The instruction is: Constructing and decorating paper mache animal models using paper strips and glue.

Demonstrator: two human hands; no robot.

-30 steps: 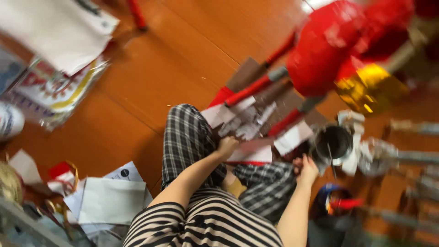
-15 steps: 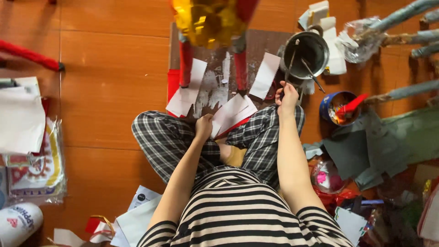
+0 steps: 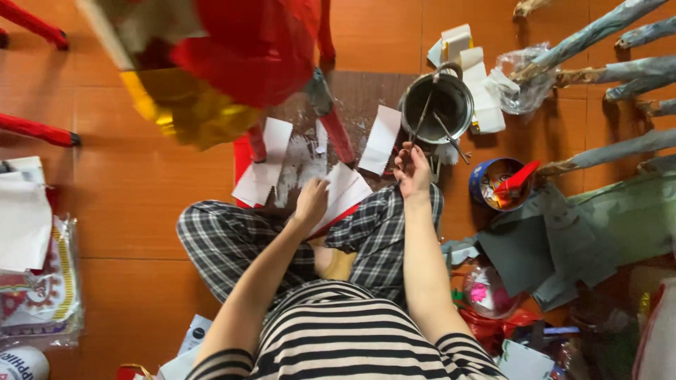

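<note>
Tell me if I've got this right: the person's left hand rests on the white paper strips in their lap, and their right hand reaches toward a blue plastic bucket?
Not quite. The head view shows the right hand reaching toward a grey metal pot with sticks in it, not a blue plastic bucket. The rest holds: the left hand rests on the white paper strips.

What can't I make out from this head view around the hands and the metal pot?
- Red and gold object: blurred and cut off by the top edge; its kind is unclear.
- Metal pot: contents too dark to tell; only thin sticks show.
- Right hand: whether its fingertips grip a stick by the pot is too small to judge.
- Left hand: rests on white paper sheets; anything beneath is hidden.
</note>
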